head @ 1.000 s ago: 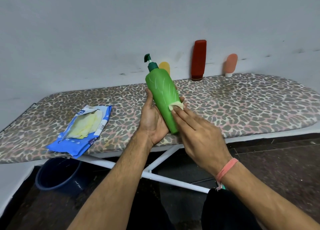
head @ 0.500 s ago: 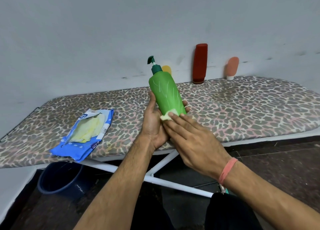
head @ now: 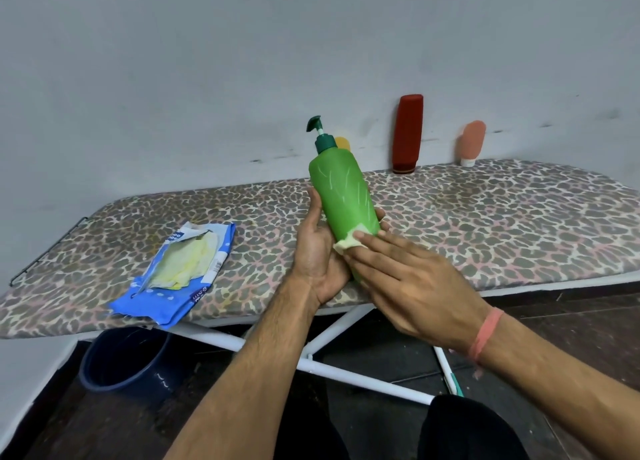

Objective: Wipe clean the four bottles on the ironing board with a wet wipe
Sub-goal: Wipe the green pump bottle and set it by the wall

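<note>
Possibly the green bottle (head: 343,196) slips – the left hand (head: 317,251) only cradles it, tilted above the ironing board (head: 485,217), while straight right hand (head: 415,283) fingers press the wet wipe (head: 348,243).

Bare board (head: 485,224) lies open between the held green bottle (head: 341,192) and red bottle (head: 408,133).

1. This looks like a plain room in a home: an ironing board (head: 485,217) with a leopard-print cover stands against a bare grey wall (head: 207,78).
2. A dark bucket (head: 128,362) sits on the dark floor (head: 571,324) under the board's left end.
3. Toiletry bottles (head: 408,133) stand along the far edge.
</note>
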